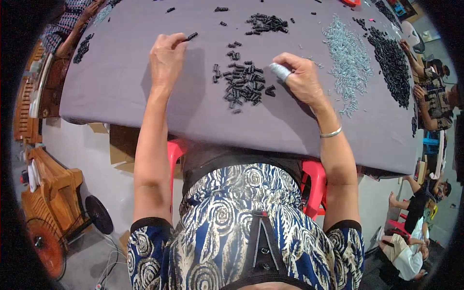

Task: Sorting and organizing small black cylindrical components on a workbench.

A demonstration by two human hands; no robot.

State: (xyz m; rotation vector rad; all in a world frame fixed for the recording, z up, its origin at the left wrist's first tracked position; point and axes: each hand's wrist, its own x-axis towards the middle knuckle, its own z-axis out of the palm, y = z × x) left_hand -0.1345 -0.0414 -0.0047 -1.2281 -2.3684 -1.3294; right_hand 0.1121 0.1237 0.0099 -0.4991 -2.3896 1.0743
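My left hand [166, 58] is over the left part of the table, thumb and fingertips pinched on a small black tubular piece [192, 36]. On the right, my right hand [303, 79] is closed, its fingers curled; a white wrapping [280, 72] covers one finger. Whether anything small sits in that grip is hidden. Between the hands lies a loose heap of short black tubular pieces [243, 84]. A few black pieces [270, 90] rest just left of the right hand.
Farther back is another black heap [267, 24]. To the right spread a pile of small pale grey pieces [345, 63] and a long dark pile [390, 65]. Other people sit along the table's sides. A grey cloth [113, 92] covers the table; a red chair [316, 186] is beneath me.
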